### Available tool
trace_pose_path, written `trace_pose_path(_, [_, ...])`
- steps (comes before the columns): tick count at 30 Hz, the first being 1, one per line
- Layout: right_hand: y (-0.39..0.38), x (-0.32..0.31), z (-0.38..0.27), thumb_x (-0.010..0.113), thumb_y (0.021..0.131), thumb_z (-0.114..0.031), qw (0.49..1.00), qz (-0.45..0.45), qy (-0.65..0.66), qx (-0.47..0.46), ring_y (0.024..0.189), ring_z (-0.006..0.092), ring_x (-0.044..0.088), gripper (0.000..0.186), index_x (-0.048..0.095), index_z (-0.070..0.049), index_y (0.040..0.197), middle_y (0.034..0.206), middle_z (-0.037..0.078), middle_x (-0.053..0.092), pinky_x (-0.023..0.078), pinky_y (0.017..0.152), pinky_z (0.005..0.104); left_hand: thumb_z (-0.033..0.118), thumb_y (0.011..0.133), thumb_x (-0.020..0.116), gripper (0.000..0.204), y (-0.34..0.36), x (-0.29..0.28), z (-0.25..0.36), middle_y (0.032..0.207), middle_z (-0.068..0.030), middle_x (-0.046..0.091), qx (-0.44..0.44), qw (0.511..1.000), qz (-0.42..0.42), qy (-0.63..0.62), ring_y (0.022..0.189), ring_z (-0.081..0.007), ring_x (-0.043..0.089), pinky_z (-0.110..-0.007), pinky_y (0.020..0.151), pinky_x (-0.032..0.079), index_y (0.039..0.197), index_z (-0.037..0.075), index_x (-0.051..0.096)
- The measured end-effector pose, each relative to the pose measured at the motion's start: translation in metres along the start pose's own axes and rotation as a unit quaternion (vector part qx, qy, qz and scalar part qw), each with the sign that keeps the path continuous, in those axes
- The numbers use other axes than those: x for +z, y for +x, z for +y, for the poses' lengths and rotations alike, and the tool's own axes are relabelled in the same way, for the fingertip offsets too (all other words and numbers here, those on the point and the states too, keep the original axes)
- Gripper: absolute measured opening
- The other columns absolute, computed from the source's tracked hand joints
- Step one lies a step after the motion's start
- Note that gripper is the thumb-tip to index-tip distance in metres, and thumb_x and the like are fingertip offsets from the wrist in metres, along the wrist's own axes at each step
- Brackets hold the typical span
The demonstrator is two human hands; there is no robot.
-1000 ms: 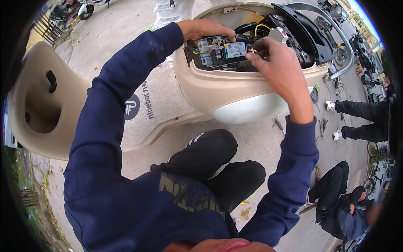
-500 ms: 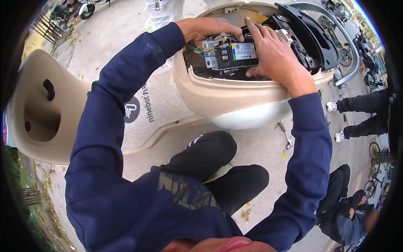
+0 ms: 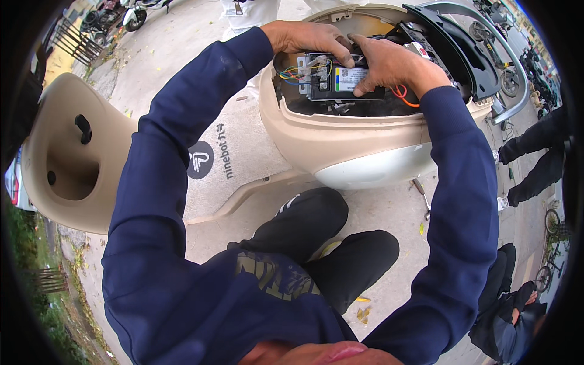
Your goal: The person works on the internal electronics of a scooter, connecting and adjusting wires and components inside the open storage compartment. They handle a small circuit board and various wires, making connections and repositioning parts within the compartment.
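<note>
Inside the open rear body of a beige scooter sits a black controller box with a metal bracket and a bundle of colored wires at its left. My left hand grips the box along its far edge, thumb curled down onto it. My right hand holds the box's right part, fingers over the far side and thumb across the label near the front. An orange cable loops out beneath my right hand. The far fingertips and what lies under the box are partly hidden.
The black rim piece and grey rail flank the opening's right. The floorboard and beige front shield lie left. A wrench rests on the pavement. Other people's legs and a seated person are at right; parked scooters and bicycles stand around.
My right hand has risen from the box's lower edge, its thumb now on the label. The box has shifted slightly right, and an orange cable has come into view below my hand.
</note>
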State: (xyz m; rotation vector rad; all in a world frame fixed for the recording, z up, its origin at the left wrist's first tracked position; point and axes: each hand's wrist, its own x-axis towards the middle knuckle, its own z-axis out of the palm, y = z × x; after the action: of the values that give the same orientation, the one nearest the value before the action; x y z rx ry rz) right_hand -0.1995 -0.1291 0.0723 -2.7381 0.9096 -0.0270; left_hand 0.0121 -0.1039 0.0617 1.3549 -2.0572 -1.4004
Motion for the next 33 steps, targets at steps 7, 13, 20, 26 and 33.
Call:
trace_pose_path(7, [0.011,0.008,0.016,0.097,0.055,-0.027,0.996,0.03,0.075,-0.024,0.114,0.0367,0.067,0.088,0.06,0.006,0.127,0.118,0.024,0.07,0.05,0.101,0.0392,0.038,0.08,0.08,0.065,0.004,-0.007,0.008,0.103,-0.0148,0.075,0.045,0.989,-0.034,0.137,0.082,-0.0182,0.073,-0.026,0.076,0.059,0.122,-0.01,0.066])
trace_pose_path(13, [0.008,0.005,0.012,0.096,0.061,-0.022,0.996,0.012,0.089,0.006,0.106,0.0329,0.069,0.076,0.063,0.007,0.123,0.113,0.021,0.073,0.051,0.097,0.0384,0.047,0.093,0.071,0.063,-0.024,-0.014,-0.003,0.12,-0.0169,0.07,0.101,0.957,0.1,0.252,0.109,-0.024,0.068,-0.033,0.097,0.054,0.134,0.0,0.061])
trace_pose_path(20, [0.002,0.009,0.013,0.096,0.06,-0.022,0.994,0.044,0.1,-0.026,0.1,0.0321,0.071,0.069,0.068,0.007,0.116,0.105,0.021,0.075,0.052,0.094,0.0374,0.034,0.105,0.06,0.039,-0.111,0.04,-0.024,0.113,-0.012,0.073,0.19,0.904,0.349,0.156,0.107,-0.0202,0.069,-0.034,0.099,0.054,0.118,-0.002,0.069])
trace_pose_path(26, [0.0,0.011,0.011,0.096,0.058,-0.024,0.996,0.063,0.065,-0.019,0.096,0.0324,0.072,0.068,0.069,0.009,0.111,0.102,0.022,0.074,0.054,0.088,0.0374,0.029,0.096,0.07,0.037,-0.11,0.07,-0.014,0.093,-0.0115,0.072,0.148,0.91,0.336,0.191,0.085,-0.0171,0.064,-0.033,0.08,0.052,0.113,-0.005,0.071])
trace_pose_path(33, [0.0,0.015,0.009,0.096,0.057,-0.024,0.996,0.063,0.064,-0.017,0.095,0.0337,0.072,0.069,0.069,0.009,0.11,0.1,0.022,0.074,0.054,0.088,0.0384,0.027,0.093,0.074,0.036,-0.11,0.063,-0.016,0.09,-0.0085,0.072,0.085,0.936,0.323,0.115,0.084,-0.0136,0.063,-0.03,0.079,0.052,0.111,-0.003,0.072])
